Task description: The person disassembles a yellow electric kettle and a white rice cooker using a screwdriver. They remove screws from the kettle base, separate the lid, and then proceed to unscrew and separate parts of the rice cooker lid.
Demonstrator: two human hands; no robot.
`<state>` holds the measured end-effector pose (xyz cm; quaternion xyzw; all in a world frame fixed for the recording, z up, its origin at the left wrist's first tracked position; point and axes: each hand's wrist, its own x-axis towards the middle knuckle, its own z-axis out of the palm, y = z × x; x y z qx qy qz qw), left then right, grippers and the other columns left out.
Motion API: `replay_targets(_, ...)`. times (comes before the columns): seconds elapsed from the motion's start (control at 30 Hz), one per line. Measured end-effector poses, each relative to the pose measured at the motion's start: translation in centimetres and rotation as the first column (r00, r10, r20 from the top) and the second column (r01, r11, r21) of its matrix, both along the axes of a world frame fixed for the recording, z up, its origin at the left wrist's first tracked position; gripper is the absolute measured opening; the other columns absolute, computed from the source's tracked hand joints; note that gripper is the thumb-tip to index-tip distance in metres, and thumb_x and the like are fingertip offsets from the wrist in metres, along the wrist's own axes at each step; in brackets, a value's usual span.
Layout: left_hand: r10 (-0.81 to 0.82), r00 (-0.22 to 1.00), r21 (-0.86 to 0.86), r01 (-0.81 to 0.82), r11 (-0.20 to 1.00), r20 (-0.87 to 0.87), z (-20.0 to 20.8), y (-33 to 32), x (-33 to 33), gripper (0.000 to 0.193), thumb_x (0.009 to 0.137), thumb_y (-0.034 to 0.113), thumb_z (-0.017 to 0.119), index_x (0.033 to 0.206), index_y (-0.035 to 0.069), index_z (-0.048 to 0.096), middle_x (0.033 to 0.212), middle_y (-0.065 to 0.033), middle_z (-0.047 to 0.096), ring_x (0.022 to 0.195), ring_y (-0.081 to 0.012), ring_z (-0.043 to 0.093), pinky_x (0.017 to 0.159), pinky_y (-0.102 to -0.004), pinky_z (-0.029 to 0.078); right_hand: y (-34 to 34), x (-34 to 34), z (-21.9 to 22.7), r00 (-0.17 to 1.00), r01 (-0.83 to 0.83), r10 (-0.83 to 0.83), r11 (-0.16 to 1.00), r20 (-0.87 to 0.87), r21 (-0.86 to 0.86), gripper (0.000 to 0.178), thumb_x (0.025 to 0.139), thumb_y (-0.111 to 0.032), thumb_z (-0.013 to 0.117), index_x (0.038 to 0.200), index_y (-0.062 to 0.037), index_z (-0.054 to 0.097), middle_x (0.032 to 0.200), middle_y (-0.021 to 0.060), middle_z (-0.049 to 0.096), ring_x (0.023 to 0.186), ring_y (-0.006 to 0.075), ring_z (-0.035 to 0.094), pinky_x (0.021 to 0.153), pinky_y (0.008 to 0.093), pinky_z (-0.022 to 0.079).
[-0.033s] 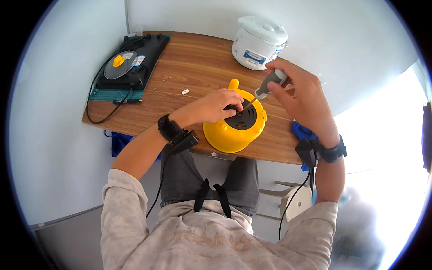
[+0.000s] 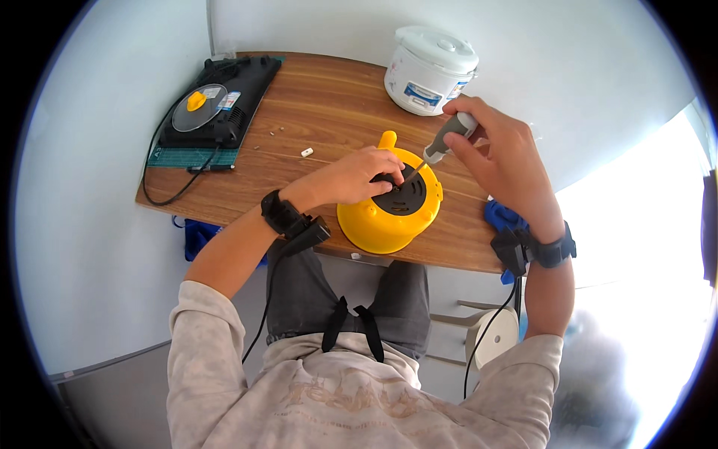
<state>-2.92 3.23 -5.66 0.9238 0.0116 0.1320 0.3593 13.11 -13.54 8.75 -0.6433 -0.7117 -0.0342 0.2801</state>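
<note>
Black slotted base [image 2: 408, 199] partly behind left fingers [image 2: 388, 165]

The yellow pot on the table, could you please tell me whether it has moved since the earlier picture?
No, the yellow pot shows no visible shift in any direction against the white rice cooker.

"Any labels [image 2: 422, 95] in sight?"
"Two on the cooker [image 2: 406, 69], blue and white, both too small to read."
"And the lid [image 2: 188, 118]?"
"A white-and-blue sticker [image 2: 230, 100] shows at its edge, illegible."
"The shirt [image 2: 314, 432]?"
"Brown print [image 2: 359, 396] with a line of lettering [image 2: 348, 414] across the front, too faint to read."
</note>
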Motion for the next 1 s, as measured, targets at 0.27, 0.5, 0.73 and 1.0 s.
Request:
replay_targets(0.27, 0.005, 0.998, -0.025, -0.006, 1.000, -0.064, 0.4, -0.1, -0.1, 0.018, 0.093, 0.009, 0.066, 0.110, 0.004, 0.069, 0.135, -0.0097, 0.060, 0.127, -0.0288, 0.052, 0.112, -0.0400, 0.040, 0.2, 0.5, 0.2, 0.966, 0.176, -0.172, 0.984, 0.192, -0.006, 0.042, 0.089, -0.042, 0.075, 0.095, -0.0019, 0.064, 0.071, 0.0128, 0.068, 0.061, 0.0252, 0.066, 0.058, 0.0334, 0.052)
replay_targets(0.5, -0.013, 0.999, -0.009, 0.013, 1.000, -0.030, -0.2, 0.2, 0.1, 0.018, 0.092, 0.009, 0.066, 0.110, 0.004, 0.069, 0.135, -0.0096, 0.060, 0.126, -0.0292, 0.053, 0.111, -0.0405, 0.040, 0.9, -0.6, -0.4, 0.912, 0.225, -0.228, 0.973, 0.341, 0.047, 0.045, 0.094, -0.048, 0.068, 0.093, -0.0039, 0.060, 0.071, 0.0117, 0.066, 0.060, 0.0280, 0.064, 0.056, 0.0361, 0.049)
replay_targets(0.73, -0.031, 0.998, 0.031, 0.030, 0.999, 0.045, -0.7, 0.3, 0.2, 0.015, 0.092, 0.008, 0.066, 0.106, 0.004, 0.068, 0.126, -0.0093, 0.061, 0.120, -0.0297, 0.054, 0.108, -0.0414, 0.041, 0.5, -2.3, -0.1, 0.997, -0.051, 0.047, 0.996, 0.058, 0.077, 0.024, 0.094, -0.025, 0.067, 0.106, -0.0051, 0.059, 0.096, 0.0128, 0.065, 0.076, 0.0337, 0.065, 0.065, 0.0404, 0.051)
replay_targets(1.0, -0.024, 0.998, 0.020, 0.023, 1.000, 0.060, -0.8, 0.2, 0.3, 0.014, 0.091, 0.008, 0.066, 0.105, 0.005, 0.068, 0.114, -0.0086, 0.061, 0.115, -0.0294, 0.055, 0.104, -0.0407, 0.042, 0.1, -2.6, -0.2, 0.986, -0.134, 0.127, 0.989, 0.105, 0.064, 0.020, 0.093, -0.010, 0.066, 0.111, -0.0033, 0.062, 0.102, 0.0150, 0.066, 0.075, 0.0351, 0.065, 0.067, 0.0413, 0.052)
